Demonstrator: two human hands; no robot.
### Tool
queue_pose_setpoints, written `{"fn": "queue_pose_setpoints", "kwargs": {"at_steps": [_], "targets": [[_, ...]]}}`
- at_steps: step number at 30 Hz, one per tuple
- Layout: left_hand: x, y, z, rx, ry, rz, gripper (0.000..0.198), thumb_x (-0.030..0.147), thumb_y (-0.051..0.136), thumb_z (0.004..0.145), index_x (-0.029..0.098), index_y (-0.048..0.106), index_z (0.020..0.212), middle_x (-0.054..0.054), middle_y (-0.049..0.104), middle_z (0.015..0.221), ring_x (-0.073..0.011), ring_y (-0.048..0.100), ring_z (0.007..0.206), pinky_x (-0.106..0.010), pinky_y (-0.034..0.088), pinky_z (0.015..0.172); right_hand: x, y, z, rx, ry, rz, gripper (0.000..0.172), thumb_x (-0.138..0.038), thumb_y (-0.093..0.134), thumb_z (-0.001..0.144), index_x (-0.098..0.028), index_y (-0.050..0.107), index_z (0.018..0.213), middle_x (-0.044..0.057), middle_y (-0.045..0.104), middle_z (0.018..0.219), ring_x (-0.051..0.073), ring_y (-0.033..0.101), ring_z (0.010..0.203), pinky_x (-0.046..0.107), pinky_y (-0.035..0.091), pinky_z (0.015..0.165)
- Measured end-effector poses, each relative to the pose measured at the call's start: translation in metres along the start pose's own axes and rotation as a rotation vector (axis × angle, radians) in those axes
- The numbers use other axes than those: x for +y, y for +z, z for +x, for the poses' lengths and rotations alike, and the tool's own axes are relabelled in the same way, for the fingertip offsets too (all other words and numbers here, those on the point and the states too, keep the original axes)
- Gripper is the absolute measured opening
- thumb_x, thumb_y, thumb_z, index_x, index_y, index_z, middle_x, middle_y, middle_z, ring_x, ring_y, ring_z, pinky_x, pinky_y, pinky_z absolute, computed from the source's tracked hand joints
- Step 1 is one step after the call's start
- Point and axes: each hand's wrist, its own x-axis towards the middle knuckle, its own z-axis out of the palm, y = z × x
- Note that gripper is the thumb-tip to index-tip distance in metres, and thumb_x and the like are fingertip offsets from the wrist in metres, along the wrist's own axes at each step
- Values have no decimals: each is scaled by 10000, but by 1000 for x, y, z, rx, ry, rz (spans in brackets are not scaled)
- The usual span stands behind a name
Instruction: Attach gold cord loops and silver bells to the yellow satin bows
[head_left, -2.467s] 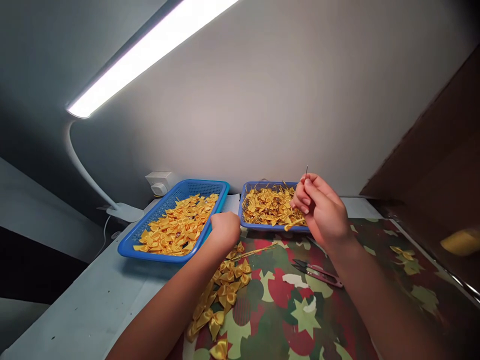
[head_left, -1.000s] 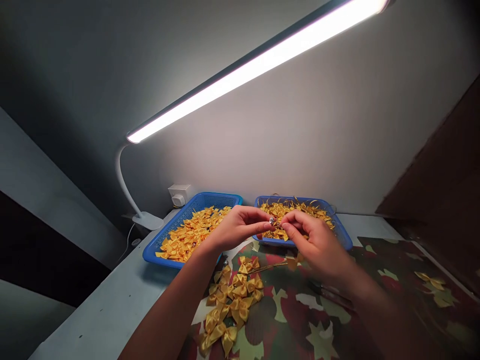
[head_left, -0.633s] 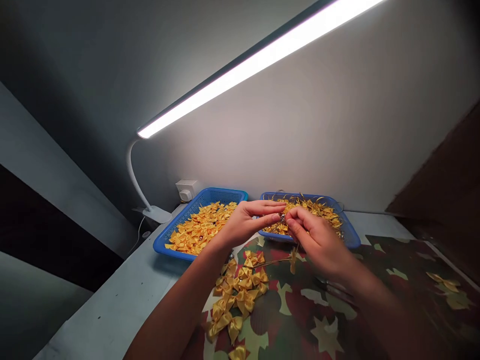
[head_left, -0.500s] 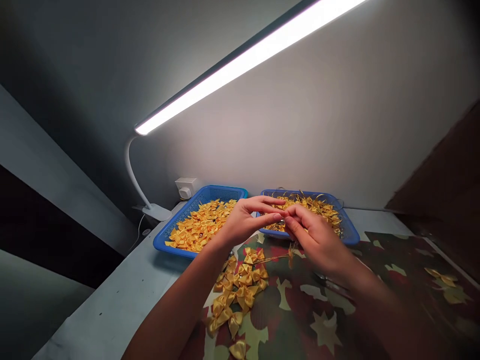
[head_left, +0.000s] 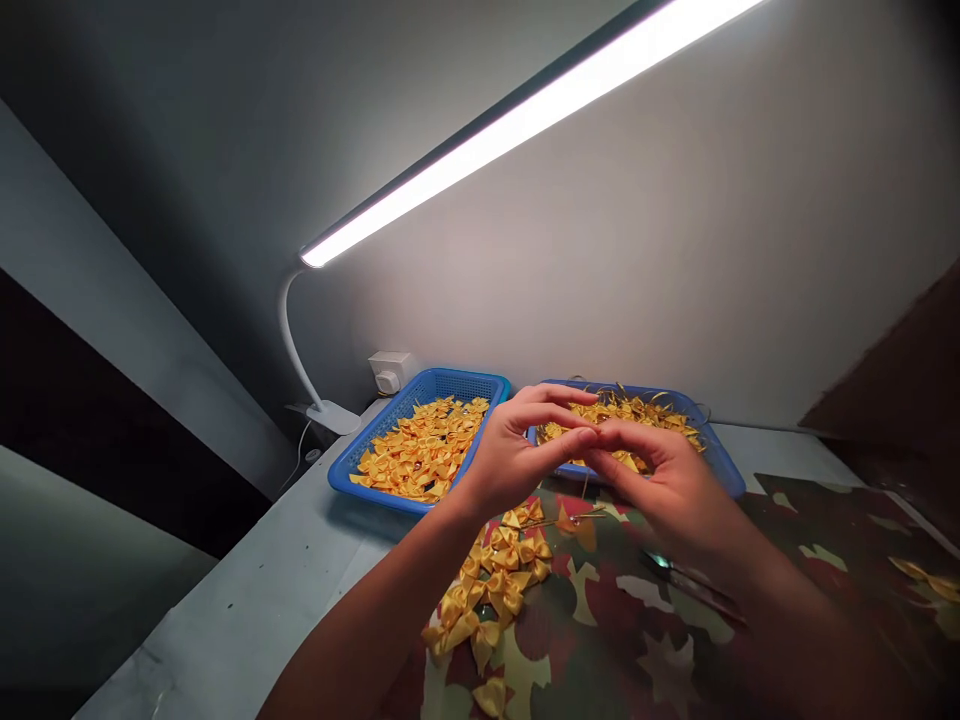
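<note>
My left hand (head_left: 521,445) and my right hand (head_left: 660,465) meet at the fingertips in front of the right basket. Thumb and fingers of each are pinched together around something too small to make out. From below the fingertips hangs a gold ribbon bow (head_left: 576,522) with a thin stem, blurred. A cluster of gold satin bows (head_left: 499,570) lies on the camouflage-patterned mat (head_left: 600,640), below my left hand. Under my right forearm a slim metal tool (head_left: 694,585) rests on the mat.
A blue basket (head_left: 341,483) of gold bows stands at the left, and another blue basket (head_left: 724,465) holds bows with thin ties. A clip lamp (head_left: 300,350) arches overhead. A white plug (head_left: 388,375) is at the wall. One more bow (head_left: 926,578) lies far right.
The view has shifted, so the scene sits slightly further right. My right fingers have straightened somewhat, and the bow hanging beneath has turned to face me more.
</note>
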Motion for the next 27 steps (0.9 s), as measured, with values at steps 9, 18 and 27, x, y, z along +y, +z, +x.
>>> {"fn": "queue_pose_setpoints", "kwargs": {"at_steps": [9, 18, 27], "targets": [[-37, 41, -19, -50, -616, -201, 291, 413, 592, 860, 154, 663, 971, -78, 652, 1028, -244, 562, 1026, -320, 450, 841, 6, -11, 1, 328, -12, 265, 175, -401, 693, 839, -227, 672, 835, 3, 676, 705, 158, 672, 703, 264, 566, 688], [-44, 69, -34, -356, -919, -851, 373, 455, 668, 757, 155, 633, 975, -38, 634, 761, -108, 554, 545, -224, 406, 517, 4, -22, 1, 350, -24, 223, 186, -394, 684, 842, -211, 657, 823, 0, 646, 677, 139, 633, 642, 250, 556, 626], [-48, 72, -66, -144, -907, -925, 435, 505, 795, 663, 142, 600, 804, 13, 576, 683, -66, 472, 533, -203, 335, 521, -1, -10, -1, 203, 58, 212, 171, -349, 663, 843, -183, 649, 804, 3, 650, 692, 139, 630, 660, 255, 532, 644]]}}
